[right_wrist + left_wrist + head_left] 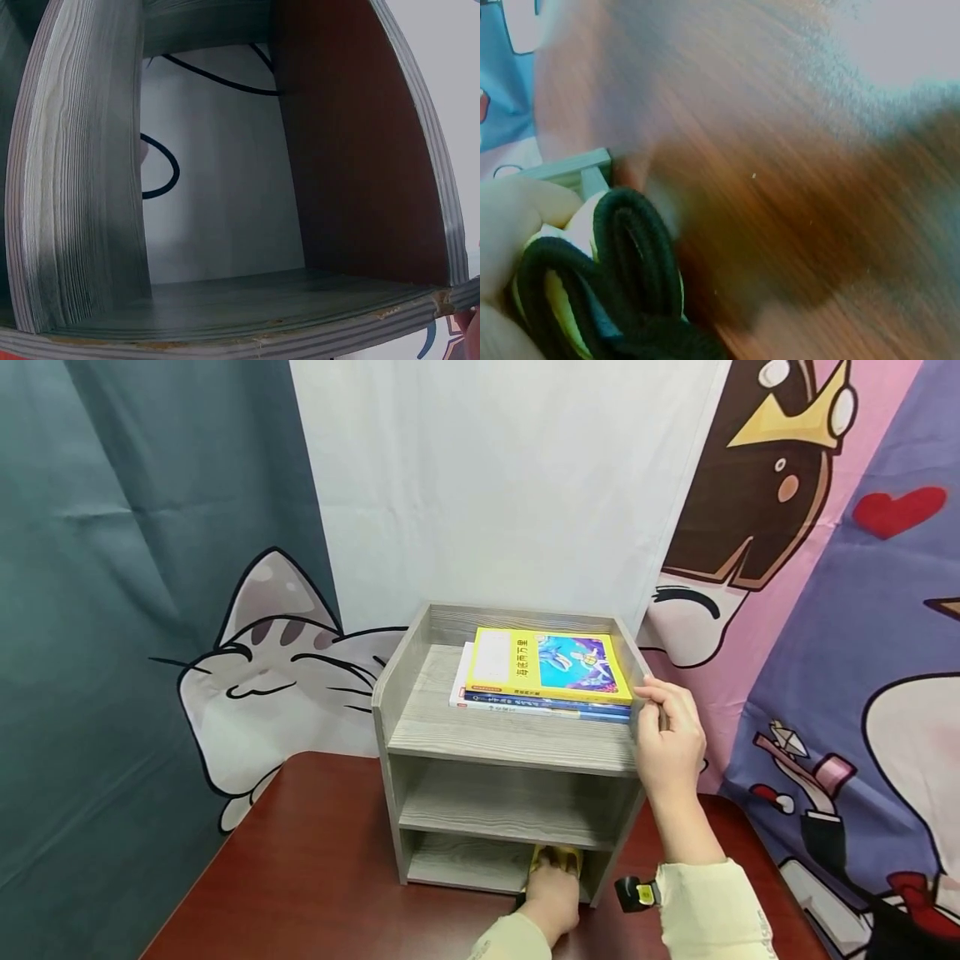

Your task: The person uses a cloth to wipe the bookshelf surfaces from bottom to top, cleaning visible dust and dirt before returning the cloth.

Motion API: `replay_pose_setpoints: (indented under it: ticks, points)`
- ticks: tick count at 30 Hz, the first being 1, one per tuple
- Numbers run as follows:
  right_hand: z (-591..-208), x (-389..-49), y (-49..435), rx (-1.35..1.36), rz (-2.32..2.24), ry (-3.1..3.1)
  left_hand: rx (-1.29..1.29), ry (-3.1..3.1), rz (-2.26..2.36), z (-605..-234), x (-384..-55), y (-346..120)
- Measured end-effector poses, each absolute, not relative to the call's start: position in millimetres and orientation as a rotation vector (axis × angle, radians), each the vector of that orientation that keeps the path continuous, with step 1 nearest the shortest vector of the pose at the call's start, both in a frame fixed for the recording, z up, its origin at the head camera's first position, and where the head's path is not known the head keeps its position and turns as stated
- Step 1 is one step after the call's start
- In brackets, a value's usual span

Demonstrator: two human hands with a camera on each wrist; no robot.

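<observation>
Folded ylw/blk cloth [615, 289] is on btm shelf [468, 862].

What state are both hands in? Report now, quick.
Left hand: closed, holding a yellow cloth.
Right hand: closed, gripping the shelf unit's side panel.

Head cam: up and back from both hands, faces forward and down, widest and farthest. Gets whole shelf unit [517, 806], tabletop [322, 852] to the left of the left fingers [551, 875], hangings [517, 485] beyond the right fingers [663, 689].

Left wrist cam: very close, rolled, looks past left fingers at image left, down onto tabletop. Folded black-edged item sits right at those fingers.

Right wrist cam: tight on unit's front, rolled, looks in through it to hangings behind; right fingers just clip the lower-right edge.

Overlap: head/left share left fingers, tabletop; head/right share unit, right fingers.
</observation>
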State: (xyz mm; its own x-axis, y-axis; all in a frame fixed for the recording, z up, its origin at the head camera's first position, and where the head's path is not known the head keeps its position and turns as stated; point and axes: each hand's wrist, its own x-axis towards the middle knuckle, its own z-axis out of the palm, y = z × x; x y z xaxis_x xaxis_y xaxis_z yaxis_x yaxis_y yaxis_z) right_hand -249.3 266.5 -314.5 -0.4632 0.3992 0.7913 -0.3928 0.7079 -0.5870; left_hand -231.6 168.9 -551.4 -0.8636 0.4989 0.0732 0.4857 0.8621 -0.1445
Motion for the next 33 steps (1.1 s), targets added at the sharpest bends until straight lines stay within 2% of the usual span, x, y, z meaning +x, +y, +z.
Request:
replay_pose_setpoints:
  ticks: [17,24,33]
  points:
    - [-313.3,-250.1,264.3,0.05,0.944,-1.78,-0.716,-2.947,-0.287,-553.6,-229.2,168.2]
    - [-312.6,-249.9,266.6,0.051,0.942,-1.788,-0.665,-2.993,-0.779,-554.2,-226.7,171.4]
    - [-312.0,-250.1,266.7,0.048,0.953,-1.807,-0.439,-2.869,-1.697,-553.9,-219.7,165.2]
